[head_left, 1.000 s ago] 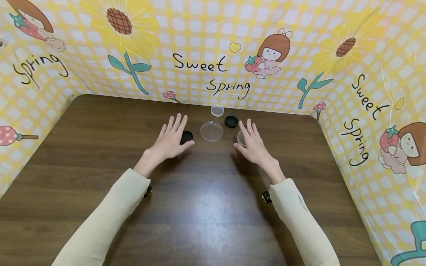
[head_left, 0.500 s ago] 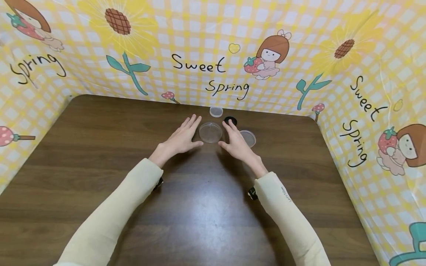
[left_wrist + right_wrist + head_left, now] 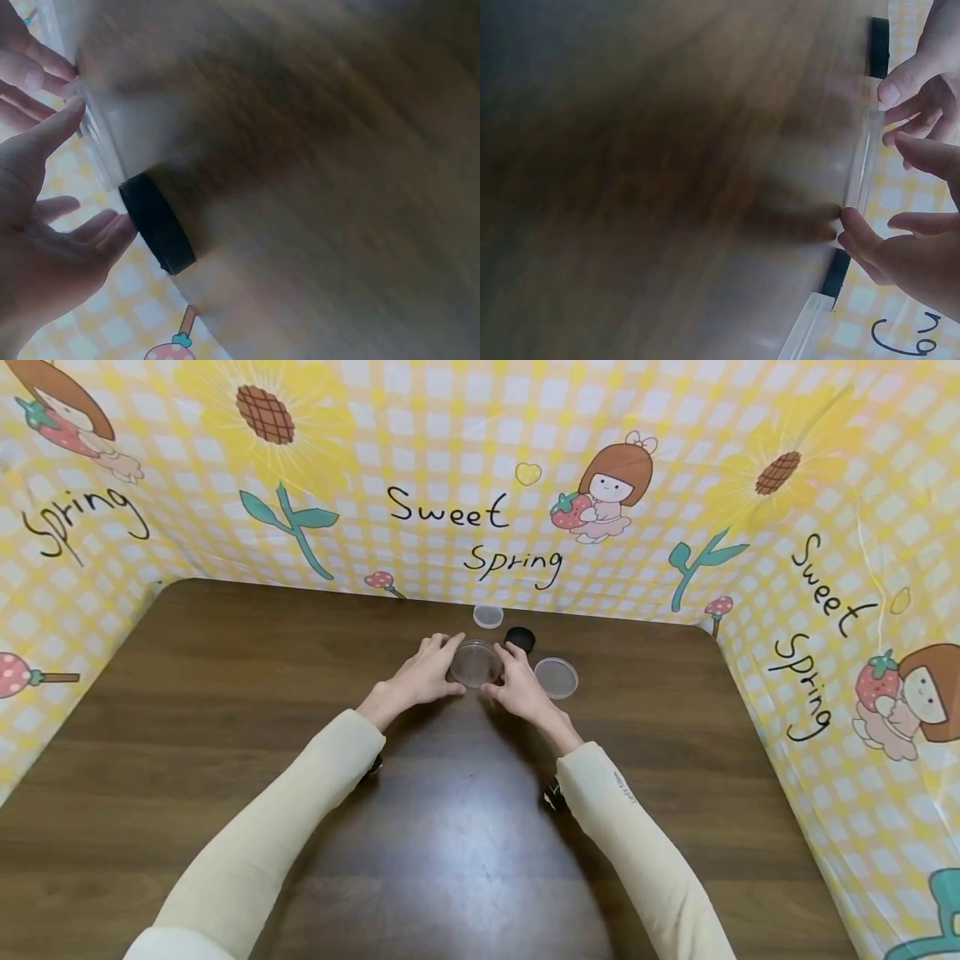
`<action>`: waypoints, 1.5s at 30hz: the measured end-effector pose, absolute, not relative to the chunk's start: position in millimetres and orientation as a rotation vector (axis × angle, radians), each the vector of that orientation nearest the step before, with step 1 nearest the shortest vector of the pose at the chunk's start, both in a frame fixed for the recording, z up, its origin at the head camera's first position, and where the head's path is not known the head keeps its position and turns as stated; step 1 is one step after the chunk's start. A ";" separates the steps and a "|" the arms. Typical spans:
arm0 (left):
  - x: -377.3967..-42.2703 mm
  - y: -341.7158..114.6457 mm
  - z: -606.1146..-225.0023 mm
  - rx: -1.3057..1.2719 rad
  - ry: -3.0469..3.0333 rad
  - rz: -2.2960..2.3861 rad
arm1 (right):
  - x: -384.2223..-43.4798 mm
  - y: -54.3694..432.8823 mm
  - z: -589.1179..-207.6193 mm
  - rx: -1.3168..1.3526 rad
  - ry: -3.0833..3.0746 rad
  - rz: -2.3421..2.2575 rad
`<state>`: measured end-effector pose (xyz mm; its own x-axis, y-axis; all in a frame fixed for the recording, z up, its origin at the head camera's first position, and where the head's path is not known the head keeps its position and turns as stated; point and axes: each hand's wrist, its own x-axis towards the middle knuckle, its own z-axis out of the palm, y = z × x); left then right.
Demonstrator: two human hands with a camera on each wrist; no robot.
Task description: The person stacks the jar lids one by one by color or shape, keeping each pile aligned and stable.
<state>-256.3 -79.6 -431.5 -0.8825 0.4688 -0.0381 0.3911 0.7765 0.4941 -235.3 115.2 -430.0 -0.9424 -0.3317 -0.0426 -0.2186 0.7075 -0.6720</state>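
Note:
A clear petri dish lies on the table between both hands. My left hand holds its left side, thumb in front and fingers behind. On its right side my right hand has thumb and fingertips at the rim. In the right wrist view, the dish is seen edge-on, with fingers from both hands at its ends. A black round lid stands near the left hand in the left wrist view; in the head view that hand hides it. Another black round lid is just behind the right hand's fingers.
A larger clear round dish sits right of the right hand. At the back, by the printed cloth, lies a small clear round dish. The brown wooden table reaches to the cloth on three sides.
Both hands have moved inward from apart, closing around the petri dish from its two sides. The left hand now covers the left black lid; the right has uncovered the larger clear dish.

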 end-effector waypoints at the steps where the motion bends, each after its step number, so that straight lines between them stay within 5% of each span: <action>1: -257.1 -78.9 -432.0 0.680 2.813 0.723 | -236.4 114.6 -430.9 -0.441 2.759 -1.041; 45: -270.8 -63.0 -430.7 0.437 2.730 0.852 | -254.9 106.1 -431.1 -0.298 2.724 -0.953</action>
